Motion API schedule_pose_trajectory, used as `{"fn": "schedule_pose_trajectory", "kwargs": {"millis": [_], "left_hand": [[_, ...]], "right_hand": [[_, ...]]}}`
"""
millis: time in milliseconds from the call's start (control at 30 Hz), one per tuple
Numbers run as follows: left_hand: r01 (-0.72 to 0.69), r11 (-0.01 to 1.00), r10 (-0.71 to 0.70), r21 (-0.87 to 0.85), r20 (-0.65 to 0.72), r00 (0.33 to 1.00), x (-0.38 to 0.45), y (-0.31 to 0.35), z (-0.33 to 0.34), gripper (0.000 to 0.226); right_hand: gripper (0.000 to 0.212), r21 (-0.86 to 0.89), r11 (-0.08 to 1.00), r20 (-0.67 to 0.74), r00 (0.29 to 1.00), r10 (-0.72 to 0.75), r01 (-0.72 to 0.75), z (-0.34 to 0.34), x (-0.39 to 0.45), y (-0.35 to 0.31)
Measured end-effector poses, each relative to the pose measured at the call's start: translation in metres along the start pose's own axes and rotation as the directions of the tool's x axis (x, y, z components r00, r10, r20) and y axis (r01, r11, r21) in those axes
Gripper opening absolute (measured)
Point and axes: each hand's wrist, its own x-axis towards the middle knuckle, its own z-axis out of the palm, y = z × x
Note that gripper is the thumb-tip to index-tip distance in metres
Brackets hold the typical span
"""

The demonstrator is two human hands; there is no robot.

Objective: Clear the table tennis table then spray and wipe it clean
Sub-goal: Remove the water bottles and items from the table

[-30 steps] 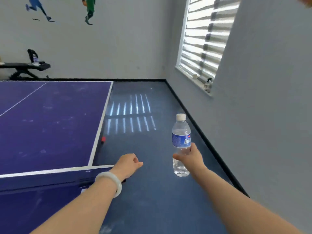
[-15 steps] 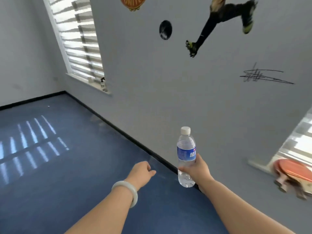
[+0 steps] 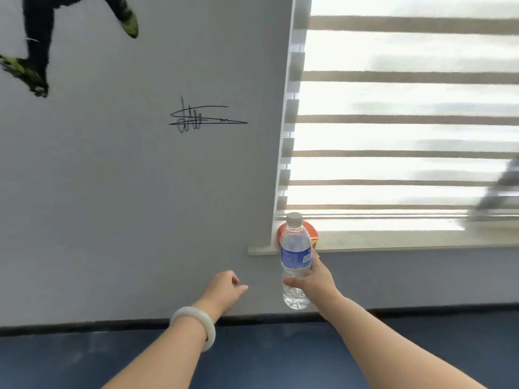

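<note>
Right hand (image 3: 311, 282) grips 1 clear water bottle (image 3: 295, 259) low on its body; nearly empty, so likely light, thin-walled and squashy. Left hand (image 3: 224, 287), at its 9 o'clock, hangs loosely curled, holding nothing.

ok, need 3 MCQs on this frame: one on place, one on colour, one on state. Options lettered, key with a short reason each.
1. Where is the red paddle?
A. on the floor
B. on the window sill, at its left end
C. in the left hand

2. What colour is the label on the water bottle?
A. blue
B. green
C. yellow

3. What is the left hand doing?
A. gripping the bottle
B. pressing on the wall
C. holding nothing, fingers loosely curled

Key:
1 B: the paddle's red face shows on the sill just behind the bottle's top.
2 A: a blue band wraps the clear bottle's middle.
3 C: the left hand is held out in the air, apart from the bottle; the right hand grips the bottle's lower half.
</note>
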Motion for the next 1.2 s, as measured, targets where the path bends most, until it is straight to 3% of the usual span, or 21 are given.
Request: {"fn": "schedule_pose_trajectory", "kwargs": {"millis": [333, 467, 567, 700, 800, 1033, 1200], "left_hand": [[-0.145, 0.989, 0.138, 0.027, 0.183, 0.973, 0.094, 0.109, 0.079, 0.028], [-0.115, 0.993, 0.113, 0.003, 0.18, 0.977, 0.127, 0.15, 0.116, 0.019], [-0.051, 0.999, 0.052, -0.012, 0.165, 0.985, 0.148, 0.18, 0.142, 0.015], [0.043, 0.998, -0.049, 0.049, 0.151, 0.987, 0.17, 0.206, 0.171, 0.023], [0.112, 0.987, -0.129, 0.114, 0.154, 0.98, 0.189, 0.22, 0.178, 0.037], [0.205, 0.979, -0.204, 0.001, 0.104, 0.973, 0.25, 0.224, 0.18, 0.032], [0.248, 0.968, -0.25, 0.029, 0.106, 0.963, 0.304, 0.224, 0.174, 0.041]], "right_hand": [[0.044, 0.103, 0.986, -0.232, 0.961, 0.153, -0.132, -0.106, 0.079, 0.03], [0.046, 0.118, 0.981, -0.17, 0.97, 0.175, -0.156, -0.156, 0.123, 0.045], [0.046, 0.032, 0.98, -0.137, 0.97, 0.199, -0.196, -0.195, 0.164, 0.052], [0.051, 0.048, 0.975, -0.073, 0.973, 0.219, -0.216, -0.236, 0.208, 0.067], [0.055, 0.078, 0.962, -0.041, 0.963, 0.266, -0.263, -0.244, 0.242, 0.076], [0.054, -0.114, 0.961, 0.078, 0.962, 0.262, -0.252, -0.218, 0.322, 0.079], [0.046, -0.326, 0.927, 0.046, 0.976, 0.211, -0.184, -0.197, 0.38, 0.068]]}}
